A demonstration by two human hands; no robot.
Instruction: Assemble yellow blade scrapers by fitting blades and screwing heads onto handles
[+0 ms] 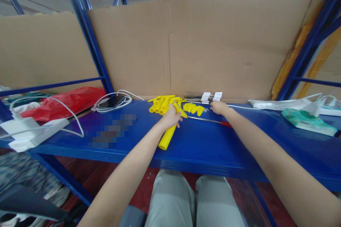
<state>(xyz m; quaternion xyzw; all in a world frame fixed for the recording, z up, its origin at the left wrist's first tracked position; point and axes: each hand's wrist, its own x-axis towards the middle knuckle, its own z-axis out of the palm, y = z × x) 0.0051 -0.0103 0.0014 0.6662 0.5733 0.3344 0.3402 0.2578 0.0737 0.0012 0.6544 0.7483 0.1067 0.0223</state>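
Observation:
My left hand [172,117] is closed around a yellow plastic tube [167,139], whose wide end points toward me. A narrower yellow part [180,110] sticks out beyond its fingers; whether it joins the tube is hidden. Beside that hand lies a pile of yellow tube-shaped parts [160,104]. My right hand [218,107] reaches to the back of the table, fingertips together near some tiny clear bits [206,109]; anything between them is too small to make out. Several small yellow pieces [193,108] lie between my hands. A screwdriver with a red handle [226,124] lies just in front of them.
Dark strips with white ends [211,97] lie against the cardboard wall [207,49]. On the left are a coiled white cable [112,103], a red bag [66,103] and a white power strip [39,133]. A green packet [307,121] sits right on the blue table [202,149].

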